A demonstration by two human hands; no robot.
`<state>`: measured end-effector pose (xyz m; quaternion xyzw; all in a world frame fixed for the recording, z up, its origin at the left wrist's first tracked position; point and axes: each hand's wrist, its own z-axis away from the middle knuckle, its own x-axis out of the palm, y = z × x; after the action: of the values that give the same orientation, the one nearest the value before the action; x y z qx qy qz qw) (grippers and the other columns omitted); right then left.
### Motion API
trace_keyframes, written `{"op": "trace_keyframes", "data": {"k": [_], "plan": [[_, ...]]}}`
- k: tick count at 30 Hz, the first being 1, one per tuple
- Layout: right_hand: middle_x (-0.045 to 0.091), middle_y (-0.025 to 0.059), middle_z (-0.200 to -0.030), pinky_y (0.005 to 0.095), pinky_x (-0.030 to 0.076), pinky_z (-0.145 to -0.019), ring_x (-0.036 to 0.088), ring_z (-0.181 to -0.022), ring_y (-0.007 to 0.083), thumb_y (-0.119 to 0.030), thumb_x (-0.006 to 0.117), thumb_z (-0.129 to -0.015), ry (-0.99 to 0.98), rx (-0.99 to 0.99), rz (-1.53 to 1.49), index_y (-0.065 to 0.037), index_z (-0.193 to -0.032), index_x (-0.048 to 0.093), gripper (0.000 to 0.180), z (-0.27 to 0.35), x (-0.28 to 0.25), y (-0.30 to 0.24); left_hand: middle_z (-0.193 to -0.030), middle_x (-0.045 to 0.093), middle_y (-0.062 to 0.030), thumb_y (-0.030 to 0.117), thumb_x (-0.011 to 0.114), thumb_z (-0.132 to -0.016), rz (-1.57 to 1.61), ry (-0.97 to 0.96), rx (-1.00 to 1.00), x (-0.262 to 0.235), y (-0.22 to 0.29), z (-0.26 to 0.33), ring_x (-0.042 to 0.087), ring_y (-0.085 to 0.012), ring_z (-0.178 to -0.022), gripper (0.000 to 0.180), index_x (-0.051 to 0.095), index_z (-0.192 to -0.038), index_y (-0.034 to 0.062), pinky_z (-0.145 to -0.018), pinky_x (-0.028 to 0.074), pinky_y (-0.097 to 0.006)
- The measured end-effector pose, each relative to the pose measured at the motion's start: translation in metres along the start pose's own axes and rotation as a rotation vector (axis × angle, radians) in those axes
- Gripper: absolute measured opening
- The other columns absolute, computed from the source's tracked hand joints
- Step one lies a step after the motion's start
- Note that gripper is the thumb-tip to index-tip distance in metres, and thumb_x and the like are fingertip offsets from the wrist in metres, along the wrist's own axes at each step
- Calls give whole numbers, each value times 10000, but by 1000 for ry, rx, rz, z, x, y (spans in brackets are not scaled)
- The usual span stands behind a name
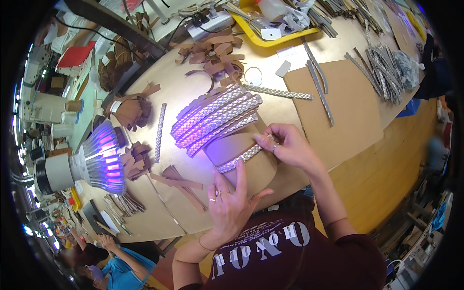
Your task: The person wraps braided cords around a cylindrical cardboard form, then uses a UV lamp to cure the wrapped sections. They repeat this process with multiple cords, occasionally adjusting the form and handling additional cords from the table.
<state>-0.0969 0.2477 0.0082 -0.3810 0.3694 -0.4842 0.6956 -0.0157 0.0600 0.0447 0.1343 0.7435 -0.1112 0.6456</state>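
A tan rounded board [227, 146] lies in front of me on the worktable. One silver braided strap [240, 161] runs across its near half. My right hand [288, 146] pinches the right end of this strap between thumb and fingers. My left hand [229, 202] has its fingers stretched out, with the fingertips touching the strap's left part and the thumb spread to the side. Just beyond, several silver and brown braided straps [216, 117] lie side by side over the board's far part. Whatever is under them is hidden.
A lamp with a purple glow [104, 157] reaches in from the left. Brown strips [220, 53] pile up at the back, near a yellow tray [273, 41]. To the right lie flat cardboard [333, 104] and a braid bundle [384, 72]. Another person [123, 268] sits lower left.
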Motion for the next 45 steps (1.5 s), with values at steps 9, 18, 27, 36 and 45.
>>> {"op": "trace_keyframes", "data": {"k": [9, 18, 27, 36, 45], "plan": [[535, 2, -604, 258, 383, -503, 443, -558, 56, -363, 684, -905, 103, -19, -123, -14, -843, 605, 364, 0, 18, 13, -1214, 628, -160, 634, 687, -758, -59, 53, 79, 11, -1, 6, 611, -428, -1055, 875, 531, -1294, -40, -760, 470, -437], [533, -33, -669, 182, 333, -498, 430, -588, 7, -178, 601, -974, 221, -63, -335, -91, -991, 397, 222, 8, 42, 28, -1008, 654, -286, 701, 605, -785, -153, 194, 96, 23, 0, 3, 672, -402, -876, 895, 535, -1310, -21, -720, 488, -389], [530, 4, -671, 223, 412, -495, 493, -557, 63, -388, 424, -1036, 180, 133, -573, -13, -1024, 550, 396, -10, 12, 29, -964, 628, -395, 321, 511, -909, -248, 126, 78, 15, -2, 4, 668, -309, -780, 482, 558, -1350, 132, -707, 495, -332], [578, 1, -764, 201, 432, -577, 524, -646, 62, -84, 618, -938, 138, -157, -251, -3, -1024, 614, 118, 23, 0, -33, -1191, 553, -386, 446, 617, -869, 165, 68, -58, -5, -7, 12, 653, -359, -978, 646, 475, -1418, 137, -837, 481, -375], [567, -18, -722, 191, 371, -546, 482, -613, 43, -89, 616, -943, 181, -493, -283, -27, -1124, 553, 201, 0, 16, -101, -1503, 304, -274, 498, 689, -820, 275, 341, -241, -16, -48, 37, 280, -443, -1398, 868, 345, -1444, 4, -1125, 186, -550]]}}
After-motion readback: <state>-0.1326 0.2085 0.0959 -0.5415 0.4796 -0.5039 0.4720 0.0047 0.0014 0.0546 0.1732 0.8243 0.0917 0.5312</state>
